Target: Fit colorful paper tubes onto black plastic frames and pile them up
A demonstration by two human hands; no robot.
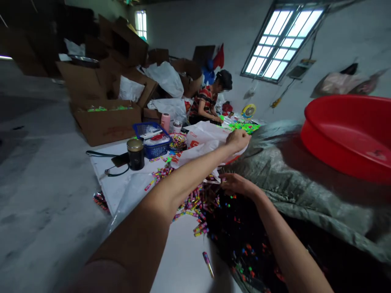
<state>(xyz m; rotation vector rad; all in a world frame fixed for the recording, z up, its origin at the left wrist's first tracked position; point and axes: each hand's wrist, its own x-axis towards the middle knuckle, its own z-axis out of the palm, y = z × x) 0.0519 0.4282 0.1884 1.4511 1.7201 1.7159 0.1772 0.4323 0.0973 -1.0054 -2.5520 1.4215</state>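
Note:
My left hand [238, 141] is closed in a fist on the edge of a white plastic bag [203, 136] with red print, holding it up. Lower down, my right hand [236, 184] has its fingers curled at the bag's lower edge, apparently pinching it. Below the bag lies a heap of small tubes in colourful wrappers [194, 201], spread over the white table [180, 244]. A single tube [208, 264] rests apart near the front. Beneath my right arm is a dark hollow with small coloured pieces [249, 248]. What is inside the bag is mostly hidden.
A blue basket [155, 151], a dark jar [135, 154], a pink bottle [165, 122] and a phone with a strap [120, 160] stand on the left. Right are a grey-green sack [275, 162] and a red tub [342, 158]. Another person [206, 103] sits behind, near cardboard boxes [106, 126].

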